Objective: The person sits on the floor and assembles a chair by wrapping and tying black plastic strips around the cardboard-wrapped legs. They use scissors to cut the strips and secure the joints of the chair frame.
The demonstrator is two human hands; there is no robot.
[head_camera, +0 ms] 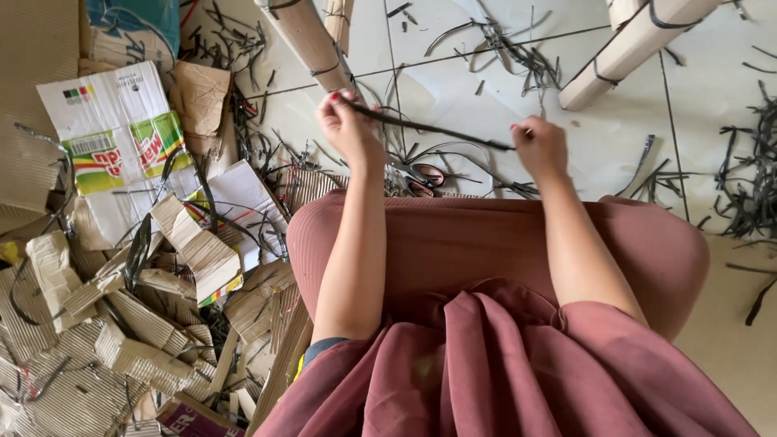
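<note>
A thin black strip (437,129) stretches between my two hands above the white tiled floor. My left hand (348,125) pinches one end of it between the fingertips. My right hand (538,146) grips the other end in a closed fist. Both forearms reach out over my lap, which is covered in dusty pink cloth (502,307). A pair of scissors with dark red handles (421,176) lies on the floor just beyond my knees, between the hands.
Torn cardboard pieces and flattened printed boxes (121,243) are heaped at the left. Black strips (753,178) litter the tiles at right and at top centre. Two pale wooden legs (312,40) (631,44) stand beyond my hands.
</note>
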